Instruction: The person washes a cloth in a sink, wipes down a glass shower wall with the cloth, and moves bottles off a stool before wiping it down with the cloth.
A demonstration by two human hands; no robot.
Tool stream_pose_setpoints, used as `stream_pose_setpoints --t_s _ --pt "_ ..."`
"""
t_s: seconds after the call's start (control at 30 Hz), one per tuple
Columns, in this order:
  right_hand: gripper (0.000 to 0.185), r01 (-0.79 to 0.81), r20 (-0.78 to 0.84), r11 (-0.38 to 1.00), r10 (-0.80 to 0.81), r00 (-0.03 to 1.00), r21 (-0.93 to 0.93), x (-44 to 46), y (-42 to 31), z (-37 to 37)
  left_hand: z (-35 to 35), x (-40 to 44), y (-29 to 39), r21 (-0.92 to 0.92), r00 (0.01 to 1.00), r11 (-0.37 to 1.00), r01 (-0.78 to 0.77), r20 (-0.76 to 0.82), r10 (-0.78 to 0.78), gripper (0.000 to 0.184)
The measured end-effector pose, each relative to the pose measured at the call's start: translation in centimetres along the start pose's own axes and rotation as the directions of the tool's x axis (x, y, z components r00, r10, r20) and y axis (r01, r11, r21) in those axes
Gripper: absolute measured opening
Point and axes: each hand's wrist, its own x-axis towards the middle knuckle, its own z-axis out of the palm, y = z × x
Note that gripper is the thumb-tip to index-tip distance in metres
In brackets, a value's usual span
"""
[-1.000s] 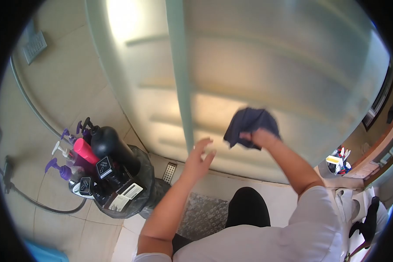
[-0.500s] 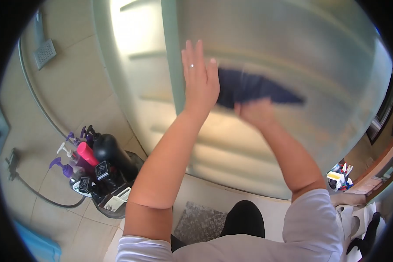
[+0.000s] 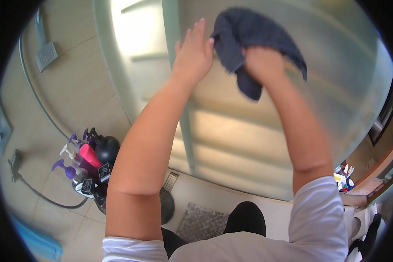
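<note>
Higher against the frosted panel (image 3: 236,139) than half a second ago, in the head view, the dark cloth (image 3: 266,30) has travelled up with the right hand (image 3: 264,63), which clutches it, the fingertips partly hidden in its folds. The left hand (image 3: 193,56) has risen slightly too; it is bare, fingers extended, just left of the cloth and beside the greenish strip (image 3: 172,26), though whether it presses on the panel I cannot tell. Pump bottles, among them a pink bottle (image 3: 88,153), stand lower left, and a grey mat (image 3: 201,222) lies below.
</note>
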Motion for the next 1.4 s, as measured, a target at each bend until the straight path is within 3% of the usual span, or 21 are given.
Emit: stream_pose_setpoints --t_s 0.13,0.17,0.2,0.3,0.33,0.4,0.53,0.63,0.7,0.73,0.77,0.87,0.97,1.03,1.07,1.1,1.13,1.17,1.27,1.37,1.4 --pt "0.033 0.206 0.048 0.974 -0.211 0.976 0.094 -11.5 -4.9 3.6 -1.2 0.1 -0.4 0.052 0.996 0.999 0.006 0.089 -0.01 0.051" --pt "0.033 0.101 0.392 0.963 -0.196 0.899 0.251 -12.2 -5.6 1.6 -1.6 0.0 -0.4 0.067 0.993 0.998 0.011 0.116 -0.018 0.051" --pt "0.032 -0.02 0.535 0.944 -0.17 0.828 0.331 -12.7 -5.7 0.4 -1.6 0.0 -0.6 0.097 0.993 0.995 -0.002 0.116 -0.009 0.051" --pt "0.032 0.338 0.224 0.878 -0.424 0.877 0.338 -11.7 -2.3 2.0 -1.9 0.4 -0.8 0.166 0.992 0.986 -0.023 0.122 0.003 0.052" --pt "0.032 0.381 0.061 0.905 -0.399 0.915 0.19 -9.6 -0.4 3.0 -2.2 0.6 -0.6 0.176 0.991 0.984 -0.017 0.132 -0.007 0.052" --pt "0.032 0.156 0.649 0.988 -0.122 0.751 0.005 -2.0 1.5 -1.1 -2.4 0.9 -0.9 0.165 0.993 0.986 -0.02 0.118 0.001 0.051" --pt "0.036 0.101 0.234 0.955 -0.035 0.972 -0.277 7.9 4.3 -2.9 -3.2 1.3 -1.2 0.125 0.988 0.992 0.011 0.152 -0.03 0.051" --pt "0.028 -0.203 0.08 0.979 0.202 0.976 0.002 6.1 0.4 -1.5 -2.9 0.8 -1.2 0.098 0.99 0.995 0.014 0.136 -0.027 0.05" --pt "0.033 -0.167 0.057 0.973 0.16 0.986 0.157 1.4 -2.4 2.0 -1.9 0.7 -1.9 0.164 0.993 0.982 -0.092 0.09 0.077 0.048" --pt "0.036 -0.041 0.007 0.999 0.041 0.999 -0.003 -0.1 -4.4 0.6 -1.2 0.2 -2.6 0.245 0.984 0.954 -0.172 0.085 0.156 0.046" --pt "0.035 0.094 -0.064 0.994 -0.091 0.994 0.05 -3.4 -5.6 1.8 -0.9 -0.1 -2.8 0.326 0.97 0.913 -0.245 0.082 0.23 0.045" --pt "0.028 0.275 0.389 0.895 -0.407 0.827 0.351 -10.8 -8.3 5.2 -0.5 -0.9 -3.2 0.079 0.992 0.991 -0.105 0.071 0.1 0.032" --pt "0.034 0.322 0.442 0.866 -0.477 0.76 0.382 -15.9 -7.7 10.9 0.2 -2.0 -2.0 -0.004 0.997 0.997 -0.075 -0.03 0.074 0.024" --pt "0.043 -0.184 0.904 0.932 -0.233 0.357 0.313 -8.7 -5.6 2.8 0.8 -3.2 -0.4 0.036 0.992 0.994 -0.101 -0.077 0.103 0.022" --pt "0.053 -0.334 0.931 0.912 -0.117 0.347 0.239 -6.6 -3.2 -1.1 0.9 -3.7 0.2 0.012 0.989 0.991 -0.131 -0.068 0.131 0.022" --pt "0.055 -0.27 0.477 0.935 0.133 0.868 0.229 -9.1 -0.2 0.6 0.8 -4.3 0.5 -0.009 0.986 0.987 -0.158 -0.059 0.157 0.022" --pt "0.058 -0.145 -0.034 0.971 0.154 0.987 0.192 -9.8 3.7 -0.3 0.5 -4.7 0.7 -0.03 0.982 0.982 -0.184 -0.051 0.183 0.022" --pt "0.058 -0.293 -0.022 0.949 0.298 0.954 0.119 -11.3 7.3 -3.4 0.0 -5.2 0.9 -0.061 0.986 0.984 -0.168 -0.007 0.168 0.023" --pt "0.053 -0.581 -0.3 0.808 0.532 0.792 -0.101 -21.4 17.7 -5.1 -1.0 -6.0 1.2 -0.099 0.984 0.985 -0.14 0.097 0.149 0.028" --pt "0.044 -0.968 -0.373 0.248 0.901 0.22 0.027 -29.6 24.0 -1.9 -0.8 -6.1 1.5 -0.003 0.969 0.98 -0.201 0.144 0.2 0.034" --pt "0.042 -0.99 -0.281 0.139 0.949 0.141 -0.027 -29.6 23.1 -0.8 -0.4 -6.1 1.6 0.054 0.962 0.968 -0.245 0.137 0.236 0.036"
